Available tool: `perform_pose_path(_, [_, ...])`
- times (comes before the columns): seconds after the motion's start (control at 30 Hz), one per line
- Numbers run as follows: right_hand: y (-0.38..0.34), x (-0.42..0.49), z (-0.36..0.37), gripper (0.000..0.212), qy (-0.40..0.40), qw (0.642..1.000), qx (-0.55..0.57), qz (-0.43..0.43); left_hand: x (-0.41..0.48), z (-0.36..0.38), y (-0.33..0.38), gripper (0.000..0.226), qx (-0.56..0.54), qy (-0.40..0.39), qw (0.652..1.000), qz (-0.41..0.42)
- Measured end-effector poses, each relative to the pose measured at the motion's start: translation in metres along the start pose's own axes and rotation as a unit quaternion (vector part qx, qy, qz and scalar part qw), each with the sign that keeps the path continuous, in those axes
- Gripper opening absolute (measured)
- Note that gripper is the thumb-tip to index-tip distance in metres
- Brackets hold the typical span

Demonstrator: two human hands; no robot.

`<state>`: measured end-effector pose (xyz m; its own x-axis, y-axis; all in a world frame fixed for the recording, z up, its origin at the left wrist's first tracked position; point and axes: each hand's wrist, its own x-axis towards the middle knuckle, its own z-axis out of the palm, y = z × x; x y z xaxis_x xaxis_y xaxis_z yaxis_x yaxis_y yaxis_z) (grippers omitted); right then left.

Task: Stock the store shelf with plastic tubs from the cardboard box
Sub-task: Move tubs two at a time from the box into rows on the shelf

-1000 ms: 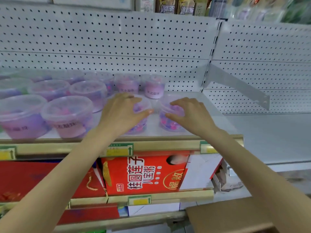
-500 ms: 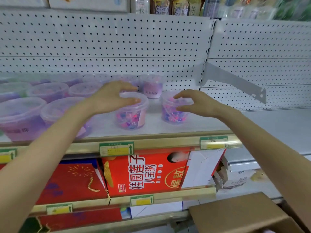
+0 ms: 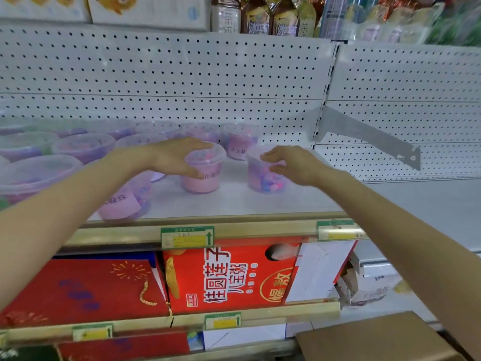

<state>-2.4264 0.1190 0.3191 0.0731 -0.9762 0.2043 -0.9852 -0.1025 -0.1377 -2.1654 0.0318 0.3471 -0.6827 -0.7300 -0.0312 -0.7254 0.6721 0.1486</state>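
Your left hand (image 3: 177, 158) now curls round the side of one tub (image 3: 204, 169), fingers over the lid rim and thumb low on the wall, gripping it; half a second ago that palm lay flatter across the lid. The tub has turned as well: its pink label now faces you, where coloured beads showed through the wall before. Your right hand (image 3: 291, 164) is cupped at the right side of the second tub (image 3: 263, 170), fingers and thumb spread and only loosely against the lid and wall; whether it truly grips, you cannot tell from here. That tub stands upright as before, beads showing. Both tubs sit on the shelf (image 3: 260, 201) about midway between its front edge and the pegboard back, near each other but apart, with a strip of bare shelf between them. Behind them one more tub (image 3: 238, 144) stands by the back wall, and the earlier rows (image 3: 83, 149) fill the shelf's left part out to the front edge. The view has risen a little, so bottles (image 3: 263, 15) on the shelf above show more. A corner of the cardboard box (image 3: 377, 337) lies at the lower right.
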Motion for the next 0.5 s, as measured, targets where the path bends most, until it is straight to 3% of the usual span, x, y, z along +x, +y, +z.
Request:
perform_pose_path(0.07, [0.006,0.002,-0.013,0.042,-0.062,0.993,0.097,0.013,0.003,0.005,0.003,0.068,0.005,0.020,1.000,-0.008])
perform_pose_path(0.13, [0.003,0.004,-0.015,0.039,-0.042,0.992,0.115,0.039,0.008,0.009,0.004,0.064,0.027,0.024,0.999,-0.017])
perform_pose_path(0.2, [-0.007,0.008,-0.007,0.050,-0.009,0.988,0.137,0.077,0.012,0.006,0.003,0.061,0.046,0.018,0.999,-0.019])
perform_pose_path(0.37, [-0.033,0.018,0.017,0.052,0.017,0.994,-0.094,0.057,0.026,-0.001,-0.007,0.055,0.067,-0.008,0.997,-0.023])
perform_pose_path(0.5, [-0.030,0.037,0.012,0.041,-0.033,0.995,-0.079,0.042,0.035,0.001,-0.015,0.052,0.065,-0.005,0.998,-0.022])
